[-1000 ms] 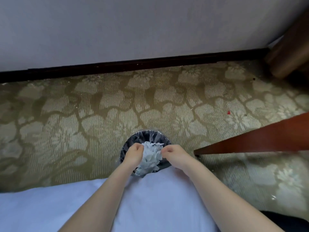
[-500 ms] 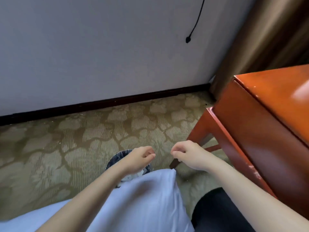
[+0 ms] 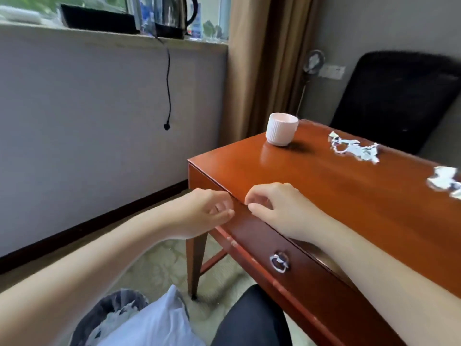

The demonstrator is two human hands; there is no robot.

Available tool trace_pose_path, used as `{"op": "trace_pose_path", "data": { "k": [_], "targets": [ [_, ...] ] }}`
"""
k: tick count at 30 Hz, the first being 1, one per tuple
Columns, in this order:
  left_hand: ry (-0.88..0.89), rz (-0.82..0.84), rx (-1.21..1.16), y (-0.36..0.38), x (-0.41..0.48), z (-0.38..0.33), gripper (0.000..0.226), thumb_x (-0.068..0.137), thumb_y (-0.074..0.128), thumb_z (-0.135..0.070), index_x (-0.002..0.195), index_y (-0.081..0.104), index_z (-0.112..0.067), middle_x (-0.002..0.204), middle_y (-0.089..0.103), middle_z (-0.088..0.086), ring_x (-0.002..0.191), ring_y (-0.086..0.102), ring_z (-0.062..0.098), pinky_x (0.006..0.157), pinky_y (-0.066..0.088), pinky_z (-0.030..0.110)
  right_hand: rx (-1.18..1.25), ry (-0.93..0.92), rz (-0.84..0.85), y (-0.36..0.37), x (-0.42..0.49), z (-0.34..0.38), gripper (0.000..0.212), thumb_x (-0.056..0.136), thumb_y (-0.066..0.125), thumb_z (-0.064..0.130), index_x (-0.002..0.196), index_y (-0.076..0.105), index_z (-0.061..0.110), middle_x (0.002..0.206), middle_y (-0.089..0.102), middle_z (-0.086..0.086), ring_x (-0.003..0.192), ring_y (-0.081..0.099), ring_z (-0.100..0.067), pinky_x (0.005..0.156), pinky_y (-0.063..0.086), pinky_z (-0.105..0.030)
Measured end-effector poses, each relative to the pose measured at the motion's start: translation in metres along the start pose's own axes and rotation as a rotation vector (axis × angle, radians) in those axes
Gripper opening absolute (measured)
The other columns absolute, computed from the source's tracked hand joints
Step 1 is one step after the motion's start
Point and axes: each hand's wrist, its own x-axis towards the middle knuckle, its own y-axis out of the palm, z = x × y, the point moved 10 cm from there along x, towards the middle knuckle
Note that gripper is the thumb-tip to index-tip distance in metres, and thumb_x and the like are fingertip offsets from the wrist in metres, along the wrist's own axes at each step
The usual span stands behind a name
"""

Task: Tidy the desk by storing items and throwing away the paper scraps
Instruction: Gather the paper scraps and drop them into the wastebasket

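Red-brown surface [image 3: 324, 191]: torn paper scraps [image 3: 354, 149] lie well beyond the right hand [image 3: 277, 208].
Hands: both loosely curled, empty; left hand [image 3: 207, 213] beside it.
Waste bin [image 3: 104, 308]: below the left hand, scraps inside.

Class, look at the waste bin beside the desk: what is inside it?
White paper scraps lie in the bin. A pale blue garment covers its right part, so the rest of the inside cannot be seen.
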Motion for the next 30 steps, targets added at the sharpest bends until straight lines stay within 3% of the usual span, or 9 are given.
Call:
{"op": "trace_pose_path", "data": {
  "k": [6,11,15,19,24,30],
  "targets": [
    [0.198,0.032,0.039,0.028,0.059,-0.100,0.010,0.095,0.047,-0.034,0.098,0.056,-0.030,0.109,0.062,-0.007,0.099,0.059,0.010,0.086,0.049,0.026,-0.012,0.239,-0.106,-0.053,-0.066,-0.101,0.014,0.092,0.051,0.034,0.097,0.064,0.034,0.103,0.065,0.012,0.099,0.057,-0.013,0.091,0.050,-0.038],
    [0.270,0.068,0.017,0.080,0.114,-0.160,0.025,0.095,0.048,-0.033,0.113,0.058,-0.019,0.118,0.055,0.003,0.112,0.051,0.019,0.095,0.040,0.028,0.017,0.471,-0.214,-0.082,-0.136,-0.183,0.017,0.095,0.050,0.027,0.104,0.064,0.024,0.109,0.061,0.008,0.101,0.053,-0.007,0.084,0.043,-0.020],
    [0.230,0.014,-0.004,0.115,0.149,-0.189,0.034,0.094,0.048,-0.036,0.123,0.051,-0.019,0.133,0.046,0.006,0.122,0.044,0.023,0.105,0.037,0.037,-0.213,0.693,-0.310,-0.096,-0.187,-0.242,0.023,0.095,0.049,0.033,0.115,0.058,0.028,0.127,0.052,0.007,0.121,0.041,-0.014,0.102,0.035,-0.034],
    [0.244,-0.074,0.096,0.135,0.174,-0.214,0.042,0.094,0.046,-0.041,0.131,0.043,-0.022,0.143,0.037,0.004,0.129,0.037,0.024,0.109,0.032,0.039,-0.367,0.871,-0.447,-0.122,-0.227,-0.279,0.037,0.094,0.046,0.039,0.130,0.047,0.028,0.141,0.039,0.003,0.129,0.034,-0.018,0.105,0.032,-0.035],
    [0.286,-0.096,0.140,0.149,0.202,-0.237,0.045,0.094,0.044,-0.043,0.133,0.039,-0.022,0.146,0.034,0.004,0.133,0.033,0.023,0.112,0.027,0.039,-0.403,1.013,-0.497,-0.136,-0.252,-0.320,0.045,0.096,0.043,0.041,0.137,0.041,0.022,0.140,0.042,-0.001,0.124,0.040,-0.020,0.099,0.041,-0.031],
    [0.262,-0.138,0.140,0.151,0.239,-0.246,0.045,0.095,0.041,-0.045,0.133,0.039,-0.021,0.144,0.035,0.004,0.132,0.034,0.023,0.111,0.027,0.039,-0.199,0.891,-0.575,-0.142,-0.220,-0.349,0.019,0.098,0.044,0.017,0.112,0.057,0.017,0.113,0.058,-0.001,0.097,0.056,-0.014,0.081,0.050,-0.024]
  ]
}}
